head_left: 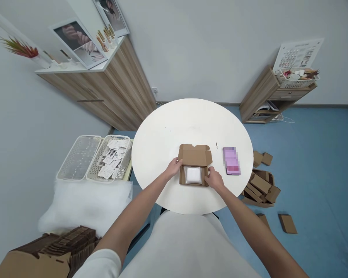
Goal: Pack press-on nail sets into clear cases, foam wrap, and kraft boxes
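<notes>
An open cardboard box (195, 156) lies on the round white table (162, 127), its lid folded back away from me. Inside sits a white wrapped packet (193, 175). My left hand (174, 168) grips the box's left side near the lid hinge, fingers closed on the cardboard. On the right side, my right hand (214, 178) holds the edge of the box with its fingers bent around it. To the right of the box lies a phone with a blurred purple screen (231, 160).
A small dark item (216, 145) lies near the phone. White baskets (108, 158), one with paper slips, stand left of the table above white wrap (84, 204). Flat cardboard (34, 264) is stacked at lower left. Closed boxes (261, 185) fill a carton at right; others lie on the floor.
</notes>
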Motion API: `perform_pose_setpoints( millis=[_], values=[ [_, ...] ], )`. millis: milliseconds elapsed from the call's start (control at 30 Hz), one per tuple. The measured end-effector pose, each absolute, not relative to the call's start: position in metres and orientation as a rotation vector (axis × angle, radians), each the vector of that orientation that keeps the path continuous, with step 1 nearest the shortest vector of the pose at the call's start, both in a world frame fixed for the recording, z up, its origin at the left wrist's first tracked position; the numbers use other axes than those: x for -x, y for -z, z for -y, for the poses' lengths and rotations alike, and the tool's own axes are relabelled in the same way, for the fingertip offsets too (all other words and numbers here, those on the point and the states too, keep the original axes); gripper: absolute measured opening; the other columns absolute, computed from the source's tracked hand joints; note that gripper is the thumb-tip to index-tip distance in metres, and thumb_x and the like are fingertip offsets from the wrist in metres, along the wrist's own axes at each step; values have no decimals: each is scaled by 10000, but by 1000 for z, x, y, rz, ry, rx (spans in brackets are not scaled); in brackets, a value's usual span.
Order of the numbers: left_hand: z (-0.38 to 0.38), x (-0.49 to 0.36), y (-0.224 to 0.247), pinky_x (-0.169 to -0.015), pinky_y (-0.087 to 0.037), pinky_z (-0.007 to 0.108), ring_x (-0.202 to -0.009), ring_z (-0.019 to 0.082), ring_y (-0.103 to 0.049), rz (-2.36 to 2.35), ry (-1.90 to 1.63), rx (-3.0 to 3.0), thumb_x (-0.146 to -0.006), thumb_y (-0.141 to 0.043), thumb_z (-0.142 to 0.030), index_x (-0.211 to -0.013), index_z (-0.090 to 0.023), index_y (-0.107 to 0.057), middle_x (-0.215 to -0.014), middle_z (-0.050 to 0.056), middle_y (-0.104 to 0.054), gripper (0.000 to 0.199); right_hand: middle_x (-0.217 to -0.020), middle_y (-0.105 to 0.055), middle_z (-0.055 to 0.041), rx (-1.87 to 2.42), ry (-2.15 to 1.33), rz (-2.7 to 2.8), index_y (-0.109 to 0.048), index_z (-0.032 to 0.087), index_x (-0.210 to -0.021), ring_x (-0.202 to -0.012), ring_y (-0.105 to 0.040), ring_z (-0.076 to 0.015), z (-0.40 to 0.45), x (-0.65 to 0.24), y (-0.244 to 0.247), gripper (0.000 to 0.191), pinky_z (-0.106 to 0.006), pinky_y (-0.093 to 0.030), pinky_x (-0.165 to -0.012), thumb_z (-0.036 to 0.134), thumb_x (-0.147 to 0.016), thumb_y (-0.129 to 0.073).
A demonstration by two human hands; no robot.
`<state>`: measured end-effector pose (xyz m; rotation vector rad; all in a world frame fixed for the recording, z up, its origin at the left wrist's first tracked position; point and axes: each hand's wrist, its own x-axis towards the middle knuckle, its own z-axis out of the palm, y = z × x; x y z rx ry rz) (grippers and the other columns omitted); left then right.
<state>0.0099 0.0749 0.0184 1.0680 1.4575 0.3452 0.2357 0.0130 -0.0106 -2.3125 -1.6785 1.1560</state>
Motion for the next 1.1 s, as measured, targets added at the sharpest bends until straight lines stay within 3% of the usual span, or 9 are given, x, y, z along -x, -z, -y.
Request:
perform_pose_setpoints(
  millis=[133, 267, 433, 567, 733, 867, 1100],
  values=[
    [-73, -9, -19, -786, -422, 298, -1024, 207, -520, -1493, -374, -1041, -800, -370, -556, -1165, -181, -429, -1224, 113, -498, 526, -702, -599, -18, 2326, -1156, 1633, -418, 184, -1085, -660, -566, -180, -15, -232, 14, 407, -248, -349, -540, 187, -688, -508],
    [-76, -5, -21, -768, -430, 289, -1043, 213, -495, -1512, -402, -971, -797, -356, -570, -1120, -184, -466, -1237, 105, -480, 516, -715, -593, -12, 2254, -1226, 1597, -444, 188, -1069, -679, -558, -173, -19, -237, 14, 423, -251, -361, -565, 334, -688, -552],
    [-82, -2, -21, -743, -437, 298, -999, 211, -505, -1516, -419, -898, -787, -334, -601, -1060, -169, -502, -1196, 113, -495, 538, -973, -574, -62, 2106, -1206, 1274, -483, 183, -1090, -808, -536, -173, -40, -246, 7, 560, -266, -393, -638, 562, -677, -499],
    [-84, -2, -20, -732, -436, 299, -965, 202, -515, -1472, -411, -864, -784, -298, -624, -1012, -156, -531, -1145, 120, -522, 570, -1031, -573, -42, 1826, -1512, 942, -530, 210, -1067, -656, -517, -120, -58, -247, 2, 526, -238, -397, -535, 593, -730, -400],
    [-78, -5, -19, -781, -432, 301, -969, 190, -517, -1403, -470, -880, -777, -295, -643, -1071, -159, -528, -1159, 113, -513, 612, -1000, -575, -25, 1661, -1552, 837, -535, 238, -1075, -678, -534, -114, -56, -241, -2, 481, -229, -436, -566, 560, -729, -448],
    [-68, -5, -21, -801, -434, 295, -1010, 192, -515, -1406, -508, -891, -795, -182, -658, -1185, -179, -468, -1177, 104, -502, 680, -1152, -520, -35, 1544, -1543, 911, -432, 273, -1206, -853, -548, -144, -43, -239, -9, 514, -264, -461, -705, 517, -754, -455],
    [-53, 6, -25, -855, -404, 320, -1150, 206, -440, -1304, -510, -936, -787, 30, -648, -1269, -230, -397, -1265, 74, -457, 768, -1275, -442, -1, 1484, -1610, 1309, -355, 331, -1287, -1074, -444, -185, -23, -254, -25, 573, -358, -372, -905, 281, -728, -472]
  ],
)
